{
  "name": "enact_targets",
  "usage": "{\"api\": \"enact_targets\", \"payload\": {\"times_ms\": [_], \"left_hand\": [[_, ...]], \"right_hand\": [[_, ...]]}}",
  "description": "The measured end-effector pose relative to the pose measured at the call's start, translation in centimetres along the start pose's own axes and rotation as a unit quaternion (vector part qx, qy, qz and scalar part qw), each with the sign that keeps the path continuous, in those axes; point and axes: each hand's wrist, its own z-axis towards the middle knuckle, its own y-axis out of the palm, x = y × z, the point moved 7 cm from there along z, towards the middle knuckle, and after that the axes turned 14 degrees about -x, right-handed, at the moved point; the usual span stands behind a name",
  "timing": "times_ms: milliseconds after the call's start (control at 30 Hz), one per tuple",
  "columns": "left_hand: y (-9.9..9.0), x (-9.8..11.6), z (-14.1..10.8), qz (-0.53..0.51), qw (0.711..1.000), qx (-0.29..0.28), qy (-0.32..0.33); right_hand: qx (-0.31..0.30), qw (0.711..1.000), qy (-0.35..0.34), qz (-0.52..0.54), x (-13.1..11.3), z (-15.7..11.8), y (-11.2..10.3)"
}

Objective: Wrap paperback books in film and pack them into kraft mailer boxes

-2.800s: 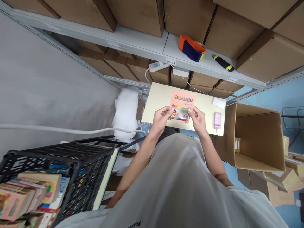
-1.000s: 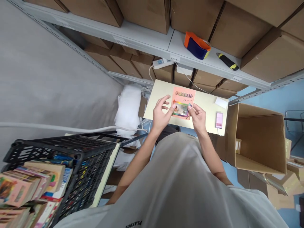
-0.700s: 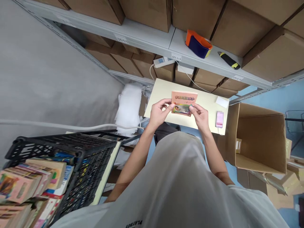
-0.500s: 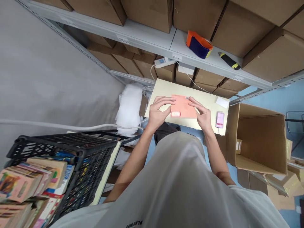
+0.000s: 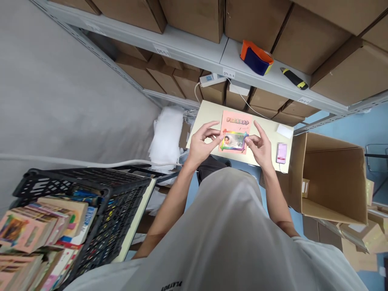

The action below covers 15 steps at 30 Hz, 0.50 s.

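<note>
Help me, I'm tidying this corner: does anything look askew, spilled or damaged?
Nothing looks spilled or damaged. At right, parcels lie in a loose, skewed heap, unlike the cardboard boxes lined up on the shelf. The utility knife lies loose by its front edge.

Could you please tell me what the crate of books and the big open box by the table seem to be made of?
The crate looks like black molded plastic, slightly glossy, judging by its even lattice walls.
The open box seems to be matte brown corrugated cardboard, given its creased, papery panels.
</note>
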Motion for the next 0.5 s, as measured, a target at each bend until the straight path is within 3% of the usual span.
{"api": "enact_targets", "payload": {"times_ms": [233,367,500], "left_hand": [[-0.6,0.4,-0.3,0.006,1.0,-0.026,-0.004],[-0.5,-0.3,0.1,-0.014,0.998,-0.032,-0.046],[0.0,-0.7,0.6,-0.032,0.996,-0.014,-0.086]], "right_hand": [[-0.011,1.0,0.02,-0.01,-1.0,-0.2,0.1],[-0.037,0.998,0.038,0.025,-1.1,0.1,0.8],[-0.026,0.995,0.084,0.038,-0.5,0.8,1.5]]}}
